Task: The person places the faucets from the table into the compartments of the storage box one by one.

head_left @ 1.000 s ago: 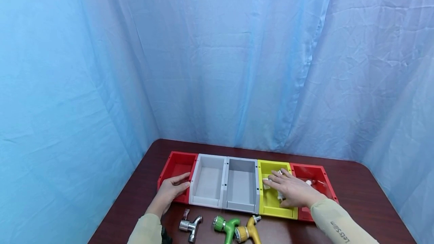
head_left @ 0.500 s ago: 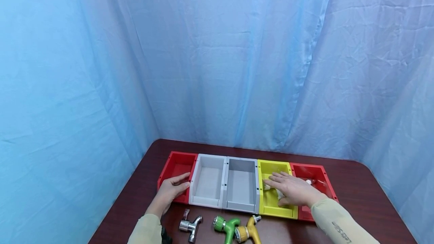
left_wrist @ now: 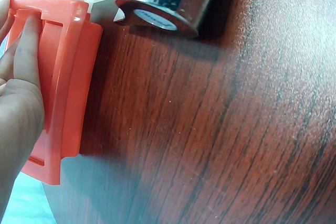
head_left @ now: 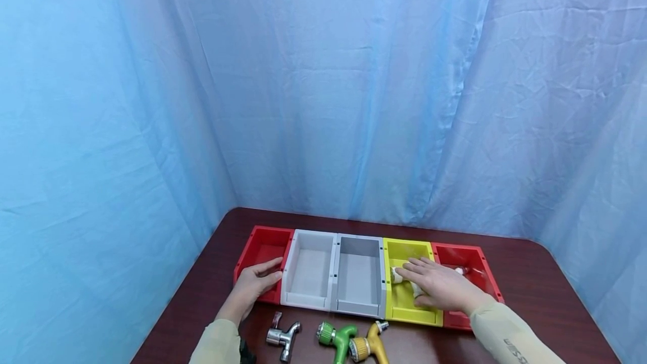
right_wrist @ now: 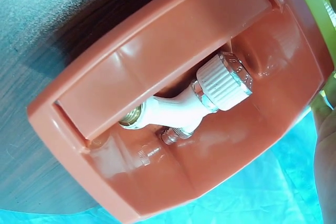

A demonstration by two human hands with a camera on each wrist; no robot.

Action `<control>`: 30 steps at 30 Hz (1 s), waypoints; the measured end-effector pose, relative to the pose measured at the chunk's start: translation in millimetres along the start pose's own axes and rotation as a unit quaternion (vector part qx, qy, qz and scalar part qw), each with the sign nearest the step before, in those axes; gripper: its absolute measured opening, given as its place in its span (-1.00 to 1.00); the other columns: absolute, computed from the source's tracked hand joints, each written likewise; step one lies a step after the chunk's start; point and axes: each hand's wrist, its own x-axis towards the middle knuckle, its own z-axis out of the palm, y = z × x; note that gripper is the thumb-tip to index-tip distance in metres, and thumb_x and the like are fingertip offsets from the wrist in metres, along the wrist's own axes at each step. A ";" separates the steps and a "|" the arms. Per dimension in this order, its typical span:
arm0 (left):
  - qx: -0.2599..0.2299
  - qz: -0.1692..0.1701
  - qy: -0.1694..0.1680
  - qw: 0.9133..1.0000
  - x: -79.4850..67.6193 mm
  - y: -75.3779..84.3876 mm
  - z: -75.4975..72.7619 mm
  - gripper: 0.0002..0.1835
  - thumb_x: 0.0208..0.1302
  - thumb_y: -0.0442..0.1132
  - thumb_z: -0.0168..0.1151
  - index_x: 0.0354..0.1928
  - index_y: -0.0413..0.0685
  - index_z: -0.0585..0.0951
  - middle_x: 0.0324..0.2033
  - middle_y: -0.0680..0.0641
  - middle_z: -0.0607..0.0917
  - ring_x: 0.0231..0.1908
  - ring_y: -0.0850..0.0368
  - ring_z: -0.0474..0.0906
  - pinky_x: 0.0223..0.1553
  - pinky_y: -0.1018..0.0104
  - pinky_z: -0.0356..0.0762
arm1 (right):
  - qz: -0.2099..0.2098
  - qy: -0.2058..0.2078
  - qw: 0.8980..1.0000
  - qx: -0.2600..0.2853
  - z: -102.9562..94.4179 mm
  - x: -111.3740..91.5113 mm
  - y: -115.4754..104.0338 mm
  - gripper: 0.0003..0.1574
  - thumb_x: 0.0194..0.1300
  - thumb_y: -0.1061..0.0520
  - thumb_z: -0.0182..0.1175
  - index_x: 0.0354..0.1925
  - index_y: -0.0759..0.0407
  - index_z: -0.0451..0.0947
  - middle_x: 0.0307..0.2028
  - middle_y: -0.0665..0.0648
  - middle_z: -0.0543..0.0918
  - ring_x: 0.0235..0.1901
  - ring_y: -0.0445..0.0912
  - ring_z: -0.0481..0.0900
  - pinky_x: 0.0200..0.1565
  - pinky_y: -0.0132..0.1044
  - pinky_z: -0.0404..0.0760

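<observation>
One probable tap (head_left: 396,276) beneath right hand (head_left: 441,285)

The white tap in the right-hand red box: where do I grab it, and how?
I'd pinch the white tap round its smooth middle, coming from above. It lies inside the red box, whose walls would get in the way from the sides. That middle looks slimmer than the ribbed knob, so fingers should fit.

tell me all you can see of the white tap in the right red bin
The white tap has a glossy body, a ribbed white knob with a shiny metal-looking rim, a brass-coloured opening at the other end and a short metal-looking stub. It lies inside the right red bin and nothing else appears to touch it.
</observation>
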 end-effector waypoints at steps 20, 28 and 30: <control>0.001 -0.001 0.005 1.000 2.1 -2.6 -0.5 -0.34 -0.06 0.06 0.42 0.18 0.21 0.52 0.15 -0.13 0.41 0.13 -0.13 0.30 -0.07 0.08 0.55 | -0.001 0.042 0.999 -0.019 -5.1 -6.1 -5.7 -0.07 0.10 -0.16 0.31 0.36 0.05 0.22 0.27 0.13 0.35 0.26 0.13 0.26 0.20 0.14 0.24; 0.003 0.001 0.006 1.000 1.4 -1.8 -0.1 -0.35 -0.06 0.06 0.42 0.17 0.22 0.53 0.16 -0.12 0.41 0.14 -0.14 0.27 -0.06 0.08 0.54 | 0.005 0.040 0.999 -0.019 -9.3 -6.5 -8.0 -0.06 0.18 -0.44 -0.05 0.39 -0.02 0.15 0.30 0.07 0.30 0.28 0.10 0.22 0.23 0.10 0.21; 0.003 0.001 0.007 1.000 1.1 -1.5 0.1 -0.35 -0.07 0.05 0.42 0.17 0.22 0.53 0.16 -0.12 0.41 0.15 -0.15 0.26 -0.08 0.09 0.55 | 0.004 0.046 0.999 -0.018 -10.0 -7.0 -8.5 -0.05 0.17 -0.46 -0.10 0.40 -0.05 0.14 0.30 0.07 0.30 0.28 0.10 0.22 0.23 0.10 0.22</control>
